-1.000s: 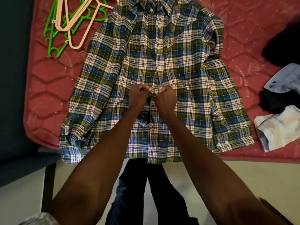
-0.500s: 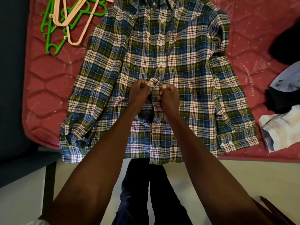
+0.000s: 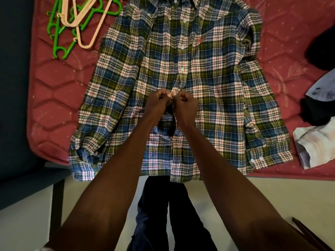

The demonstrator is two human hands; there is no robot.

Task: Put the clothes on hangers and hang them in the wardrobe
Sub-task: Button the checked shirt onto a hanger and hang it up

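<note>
A plaid shirt (image 3: 213, 84) in blue, green and white lies face up on the red mattress (image 3: 54, 98), collar away from me, hem hanging over the near edge. My left hand (image 3: 157, 102) and my right hand (image 3: 185, 104) meet at the button strip halfway down the front. Each hand pinches one edge of the placket with curled fingers. Below my hands the front gapes open a little; above them the white buttons are fastened. A heap of green and peach hangers (image 3: 79, 24) lies at the mattress's far left.
More clothes lie at the right edge: a dark garment (image 3: 320, 46), a pale blue one (image 3: 322, 87) and a white folded one (image 3: 319, 144). A dark wall or panel (image 3: 12, 87) borders the bed on the left. My legs (image 3: 163, 214) stand on pale floor.
My hands spread slightly apart on the placket half a second ago and have come back together. The view has shifted a little lower and nearer. The shirt lies as before.
</note>
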